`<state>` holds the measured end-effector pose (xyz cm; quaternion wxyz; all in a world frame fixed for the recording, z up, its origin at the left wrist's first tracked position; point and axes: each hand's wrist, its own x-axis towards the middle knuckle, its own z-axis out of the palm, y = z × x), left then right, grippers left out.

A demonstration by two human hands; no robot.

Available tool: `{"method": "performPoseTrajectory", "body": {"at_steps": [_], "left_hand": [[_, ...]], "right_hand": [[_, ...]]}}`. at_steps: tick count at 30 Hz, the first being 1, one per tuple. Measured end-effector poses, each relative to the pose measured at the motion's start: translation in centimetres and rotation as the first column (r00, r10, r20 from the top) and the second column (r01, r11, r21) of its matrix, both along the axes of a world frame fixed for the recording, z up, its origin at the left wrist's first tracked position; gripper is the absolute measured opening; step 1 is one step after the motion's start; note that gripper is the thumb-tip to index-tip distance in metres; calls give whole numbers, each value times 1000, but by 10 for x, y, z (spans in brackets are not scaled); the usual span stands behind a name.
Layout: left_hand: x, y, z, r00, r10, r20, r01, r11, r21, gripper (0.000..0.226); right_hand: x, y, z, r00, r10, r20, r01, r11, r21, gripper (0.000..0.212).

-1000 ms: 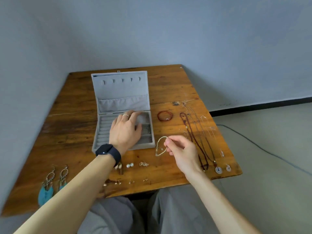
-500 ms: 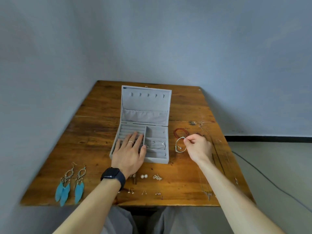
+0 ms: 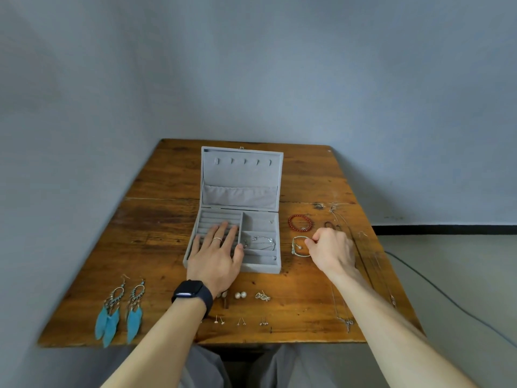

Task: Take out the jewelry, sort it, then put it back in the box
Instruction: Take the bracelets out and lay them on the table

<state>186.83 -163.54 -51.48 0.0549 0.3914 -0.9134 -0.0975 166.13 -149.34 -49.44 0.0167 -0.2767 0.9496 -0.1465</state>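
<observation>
**Wooden table, open box, a bracelet at the fingertips**

Wooden boards of the table [image 3: 156, 225] carry a pale bracelet [image 3: 297, 247], a small loop just right of the grey jewelry box [image 3: 240, 175] and apart from it. The right hand [image 3: 333, 252] comes at it from the right: fingers curled under, thumb and forefinger pinching the right edge of the loop, while the rest of the loop reaches left from the fingertips towards the box. Whether the loop rests on the wood or is raised off it cannot be told.

Just behind it lies a red bead bracelet [image 3: 300, 222]. Inside the box, a silver bracelet [image 3: 260, 242] sits in the middle right compartment. The left hand [image 3: 215, 259] lies flat with fingers spread on the ring rolls at the left of the box, gripping nothing, with a dark watch [image 3: 191, 292] on its wrist.

Pearl studs [image 3: 240, 295] lie near the front edge, thin chains [image 3: 347, 324] run down the right side, and two turquoise feather earrings [image 3: 120, 312] lie at the far left.
</observation>
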Motion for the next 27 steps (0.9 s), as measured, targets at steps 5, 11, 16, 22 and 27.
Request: {"method": "performPoseTrajectory", "body": {"at_steps": [5, 11, 16, 22, 27], "left_hand": [[0, 1, 1, 1000, -6, 17, 5, 1000, 22, 71], [-2, 3, 2, 1000, -1, 15, 1, 999, 39, 79], [-2, 2, 6, 1000, -10, 13, 10, 998, 54, 79], [-3, 0, 5, 1000, -8, 20, 7, 999, 52, 58], [-2, 0, 3, 1000, -1, 2, 1, 999, 42, 57]], "right_hand": [[-1, 3, -2, 999, 29, -14, -29, 999, -25, 32], [14, -5, 7, 955, 281, -97, -297, 905, -305, 20], [32, -33, 17, 834, 541, -109, -549, 794, -260, 15], [35, -66, 20, 618, 775, -132, -770, 630, 96, 27], [36, -80, 27, 482, 860, -166, -805, 510, 304, 25]]}}
